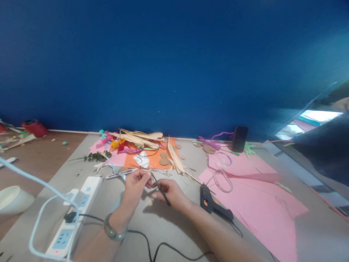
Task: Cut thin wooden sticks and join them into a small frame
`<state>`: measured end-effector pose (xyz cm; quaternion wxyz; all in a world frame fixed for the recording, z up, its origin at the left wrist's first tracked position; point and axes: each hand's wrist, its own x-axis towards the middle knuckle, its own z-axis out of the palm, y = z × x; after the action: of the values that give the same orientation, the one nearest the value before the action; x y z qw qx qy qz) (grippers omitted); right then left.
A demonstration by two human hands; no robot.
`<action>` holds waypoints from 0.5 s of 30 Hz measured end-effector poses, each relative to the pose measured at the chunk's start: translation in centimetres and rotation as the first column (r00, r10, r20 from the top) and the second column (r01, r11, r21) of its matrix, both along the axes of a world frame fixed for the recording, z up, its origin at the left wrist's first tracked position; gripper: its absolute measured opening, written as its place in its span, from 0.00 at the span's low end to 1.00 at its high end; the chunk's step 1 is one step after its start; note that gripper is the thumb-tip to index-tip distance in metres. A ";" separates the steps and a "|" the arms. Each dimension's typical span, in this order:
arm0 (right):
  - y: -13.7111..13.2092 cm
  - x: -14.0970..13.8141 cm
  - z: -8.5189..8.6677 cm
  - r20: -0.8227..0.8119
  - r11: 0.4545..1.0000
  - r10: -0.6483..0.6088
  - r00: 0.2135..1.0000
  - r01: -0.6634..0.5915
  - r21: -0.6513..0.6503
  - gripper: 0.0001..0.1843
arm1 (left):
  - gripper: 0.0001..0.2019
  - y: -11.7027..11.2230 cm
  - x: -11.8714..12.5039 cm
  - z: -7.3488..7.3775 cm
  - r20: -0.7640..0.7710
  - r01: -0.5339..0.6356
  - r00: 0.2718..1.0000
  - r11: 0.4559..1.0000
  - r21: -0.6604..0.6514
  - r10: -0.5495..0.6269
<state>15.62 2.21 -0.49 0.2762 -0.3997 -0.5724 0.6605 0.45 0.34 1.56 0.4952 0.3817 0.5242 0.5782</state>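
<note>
My left hand [136, 185], with a bracelet [112, 229] on its wrist, is closed in a pinch near the middle of the table. What sits between its fingertips is too small to make out. Close beside it, my right hand [173, 194] is closed around a slim dark stick-like tool [163, 193], whose thin end slants up and left past the left fingertips. Pale fibre scraps show just under the hands. Behind them lie an orange sheet [131, 161], dried husk strips [174, 156] and a patterned white paper piece [141, 159].
A black glue gun [208, 200] lies right of my hands on the pink paper's [264, 211] edge. To the left are a power strip [79, 218] with cables, a utility knife [116, 174] and a green sprig [95, 156]. A phone [240, 139] leans against the blue wall.
</note>
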 end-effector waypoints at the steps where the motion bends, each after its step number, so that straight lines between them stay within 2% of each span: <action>1: 0.0 0.0 0.0 0.002 1.000 -0.001 1.000 0.001 0.004 0.24 | 0.10 0.0 0.0 0.0 0.000 -0.001 1.000 1.000 -0.004 0.001; 10: 0.0 0.2 0.2 0.068 0.999 -0.013 0.998 0.009 0.053 0.23 | 0.09 0.1 0.0 -0.2 0.014 -0.006 1.000 1.000 -0.020 0.006; 15: 0.2 0.1 0.6 -0.006 0.993 -0.112 0.994 0.112 0.032 0.23 | 0.09 0.2 -0.1 -0.4 0.022 0.020 1.000 0.999 -0.029 -0.020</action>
<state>15.68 2.40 0.13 0.3204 -0.4251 -0.5593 0.6355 0.37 0.49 1.12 0.5121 0.3733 0.5234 0.5696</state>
